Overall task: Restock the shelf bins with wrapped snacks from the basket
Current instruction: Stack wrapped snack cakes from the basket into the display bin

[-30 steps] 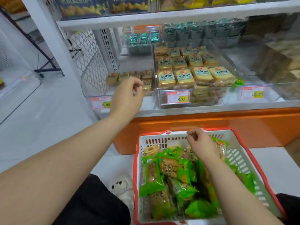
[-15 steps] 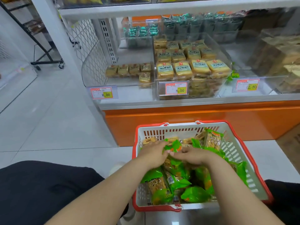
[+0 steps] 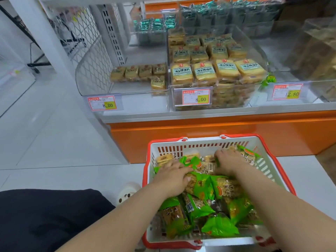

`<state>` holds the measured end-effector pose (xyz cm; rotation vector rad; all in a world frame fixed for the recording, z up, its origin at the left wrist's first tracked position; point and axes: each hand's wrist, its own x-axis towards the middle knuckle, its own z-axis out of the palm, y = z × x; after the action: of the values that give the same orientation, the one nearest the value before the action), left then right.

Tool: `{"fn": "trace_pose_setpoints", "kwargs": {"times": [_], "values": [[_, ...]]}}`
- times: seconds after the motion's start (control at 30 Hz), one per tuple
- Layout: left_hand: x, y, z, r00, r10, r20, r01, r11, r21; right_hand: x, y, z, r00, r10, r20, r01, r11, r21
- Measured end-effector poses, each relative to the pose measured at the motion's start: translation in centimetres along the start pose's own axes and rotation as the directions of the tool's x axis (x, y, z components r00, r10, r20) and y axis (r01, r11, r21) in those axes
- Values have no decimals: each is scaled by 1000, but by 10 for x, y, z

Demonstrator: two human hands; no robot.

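The white, red-rimmed basket [image 3: 200, 146] is sitting on the floor near the shelf, holding a heap of green-wrapped snacks [image 3: 203, 190] — too jumbled to count. Both hands are lying inside: the left hand [image 3: 172, 176] curling round a green pack, the right hand [image 3: 228, 161] digging in, fingers hidden, grip unclear. Beyond, the left bin [image 3: 94, 77] is holding five yellow packs [image 3: 140, 72]; the middle bin [image 3: 261, 57] is standing full.

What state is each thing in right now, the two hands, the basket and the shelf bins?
left hand: in the basket, on green-wrapped snacks; grip unclear
right hand: in the basket, among snacks; grip unclear
basket: on the floor, heaped
left bin: few yellow snacks
middle bin: nearly full
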<state>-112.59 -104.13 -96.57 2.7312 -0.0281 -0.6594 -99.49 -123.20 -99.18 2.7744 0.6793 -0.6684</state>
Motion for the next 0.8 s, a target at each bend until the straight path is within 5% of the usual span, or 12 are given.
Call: {"fn": "trace_pose_setpoints", "kwargs": {"times": [0.27, 0.47, 0.57, 0.67, 0.8], "values": [[2, 0, 7, 999, -4, -45, 1, 999, -50, 17, -14, 10, 981, 107, 159, -82, 985, -154], [-4, -4, 1, 997, -40, -63, 30, 987, -161, -2, 2, 12, 996, 90, 20, -93, 978, 186], [-7, -3, -3, 987, -84, -135, 48, 967, -251, -18, 4, 12, 984, 142, -106, -63, 842, 536], [-13, 4, -13, 960, -123, -250, 24, 931, -364, -42, -2, 3, 934, 259, -247, 59, 571, 819], [-29, 26, -35, 958, -131, -257, -56, 789, -612, -87, -29, -23, 913, 264, -311, 188, 403, 896]]}}
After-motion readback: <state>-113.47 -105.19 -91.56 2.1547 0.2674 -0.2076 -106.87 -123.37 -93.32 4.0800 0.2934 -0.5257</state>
